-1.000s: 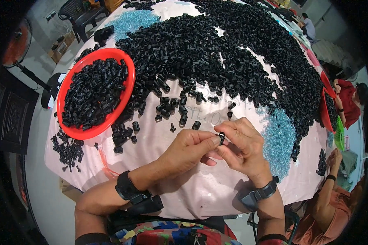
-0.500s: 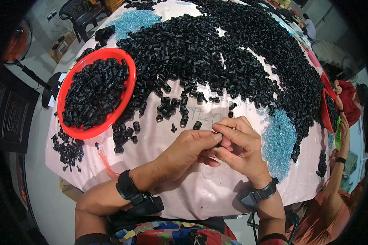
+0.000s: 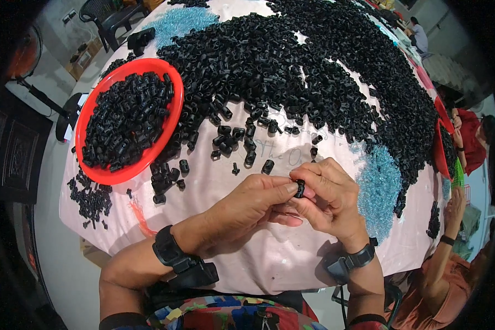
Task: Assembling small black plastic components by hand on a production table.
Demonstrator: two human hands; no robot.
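Between the hands (image 3: 331, 199), a black piece (image 3: 300, 189)

Left fingers (image 3: 282, 194) and right fingers (image 3: 317, 182) pinched

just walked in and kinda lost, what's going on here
A person holds a small black part between the fingers of the left hand and right hand, above a pink tablecloth. A red basin full of black parts sits to the left, and a big black heap spreads across the table beyond. Pale blue pieces lie in a pile right of the right hand.
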